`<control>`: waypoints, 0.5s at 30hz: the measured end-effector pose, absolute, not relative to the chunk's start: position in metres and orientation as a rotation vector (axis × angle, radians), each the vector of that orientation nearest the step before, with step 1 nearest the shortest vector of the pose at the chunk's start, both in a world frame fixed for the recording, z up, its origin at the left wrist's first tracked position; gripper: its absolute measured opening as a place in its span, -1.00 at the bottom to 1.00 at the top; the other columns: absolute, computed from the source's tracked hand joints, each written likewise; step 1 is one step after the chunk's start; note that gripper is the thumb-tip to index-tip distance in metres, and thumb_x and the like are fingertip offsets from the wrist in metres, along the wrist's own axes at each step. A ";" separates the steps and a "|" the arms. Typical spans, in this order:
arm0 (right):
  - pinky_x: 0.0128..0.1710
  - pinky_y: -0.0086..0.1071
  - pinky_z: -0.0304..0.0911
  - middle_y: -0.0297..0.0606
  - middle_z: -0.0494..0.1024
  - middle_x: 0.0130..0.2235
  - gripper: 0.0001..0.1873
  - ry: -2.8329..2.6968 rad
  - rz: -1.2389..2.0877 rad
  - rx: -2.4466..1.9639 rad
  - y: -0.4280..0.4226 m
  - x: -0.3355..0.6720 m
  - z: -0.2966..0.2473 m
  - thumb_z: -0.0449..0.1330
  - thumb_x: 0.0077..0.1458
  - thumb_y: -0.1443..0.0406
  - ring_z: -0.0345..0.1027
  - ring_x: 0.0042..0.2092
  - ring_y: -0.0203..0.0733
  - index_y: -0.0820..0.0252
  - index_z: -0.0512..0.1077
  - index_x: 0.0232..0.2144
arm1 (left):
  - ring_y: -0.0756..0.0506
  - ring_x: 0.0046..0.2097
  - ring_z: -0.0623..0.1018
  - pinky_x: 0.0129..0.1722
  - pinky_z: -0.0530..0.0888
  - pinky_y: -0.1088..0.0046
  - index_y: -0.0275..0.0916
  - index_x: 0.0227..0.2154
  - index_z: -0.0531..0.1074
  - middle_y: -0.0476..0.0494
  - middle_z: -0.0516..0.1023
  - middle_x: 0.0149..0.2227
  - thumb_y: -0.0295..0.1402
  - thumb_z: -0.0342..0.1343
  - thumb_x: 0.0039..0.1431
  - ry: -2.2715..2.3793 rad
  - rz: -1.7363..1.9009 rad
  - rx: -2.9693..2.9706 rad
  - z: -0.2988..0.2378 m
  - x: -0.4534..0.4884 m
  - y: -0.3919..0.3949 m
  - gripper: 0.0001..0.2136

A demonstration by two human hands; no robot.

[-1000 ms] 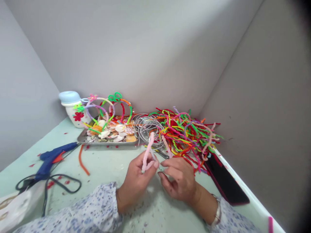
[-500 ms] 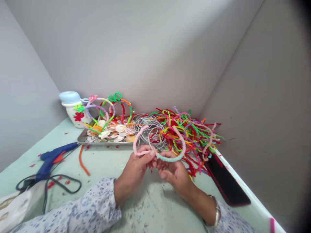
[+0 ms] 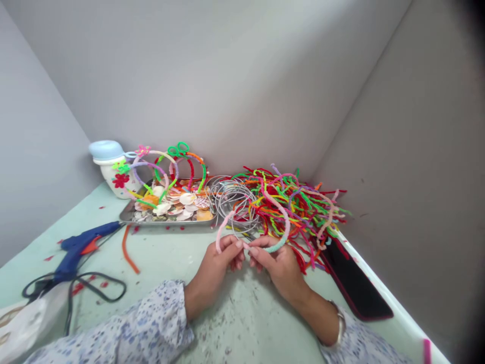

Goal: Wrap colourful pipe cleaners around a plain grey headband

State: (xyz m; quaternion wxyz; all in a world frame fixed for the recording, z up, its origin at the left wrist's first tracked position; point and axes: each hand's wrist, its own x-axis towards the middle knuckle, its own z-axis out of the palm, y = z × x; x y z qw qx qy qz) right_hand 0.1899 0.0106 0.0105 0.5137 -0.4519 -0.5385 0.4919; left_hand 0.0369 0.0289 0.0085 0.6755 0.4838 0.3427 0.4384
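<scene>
My left hand [image 3: 220,265] and my right hand [image 3: 278,265] meet over the pale green table [image 3: 170,263], both pinched on a curved headband wrapped in pink and mint pipe cleaner [image 3: 282,230]. The band arcs upward between them, its open side facing away from me. Just beyond lies a bundle of bare wire headbands [image 3: 231,199], and a big heap of mixed-colour pipe cleaners [image 3: 299,205] sits to the right of it.
A metal tray [image 3: 131,216] holds shells and several decorated headbands [image 3: 166,167]. A white jar with a blue lid [image 3: 109,167] stands behind it. A blue glue gun [image 3: 76,247] with a black cord and a loose orange pipe cleaner [image 3: 129,253] lie at left. A dark phone [image 3: 356,285] is at right.
The pink-wrapped band was held upright and narrow between my fingers; it has since been turned and spread into a wide arc, and my hands have drawn slightly closer to me.
</scene>
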 end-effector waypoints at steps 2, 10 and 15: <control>-0.55 -0.48 0.19 -0.37 0.47 -0.58 -0.82 -1.270 1.188 -1.104 0.011 0.191 0.011 0.23 0.02 0.22 0.27 -0.57 -0.37 0.24 0.45 -0.39 | 0.07 -0.53 0.28 -0.51 0.19 0.54 -0.30 -0.51 0.34 0.02 0.32 -0.56 -0.29 0.07 0.14 0.801 0.976 1.110 0.007 0.037 0.031 -0.80; -0.54 -0.47 0.19 -0.35 0.49 -0.58 -0.78 -1.289 1.236 -1.171 0.014 0.190 0.014 0.21 0.01 0.22 0.27 -0.56 -0.35 0.28 0.45 -0.33 | 0.06 -0.55 0.25 -0.53 0.18 0.53 -0.28 -0.56 0.30 0.05 0.28 -0.62 -0.30 0.09 0.10 0.887 0.947 1.197 0.001 0.035 0.037 -0.79; -0.53 -0.46 0.18 -0.34 0.49 -0.58 -0.79 -1.317 1.224 -1.192 0.013 0.191 0.013 0.20 0.01 0.22 0.26 -0.55 -0.35 0.28 0.46 -0.36 | 0.05 -0.55 0.25 -0.54 0.16 0.52 -0.28 -0.55 0.36 0.02 0.29 -0.62 -0.30 0.08 0.09 0.896 0.907 1.211 0.000 0.034 0.038 -0.81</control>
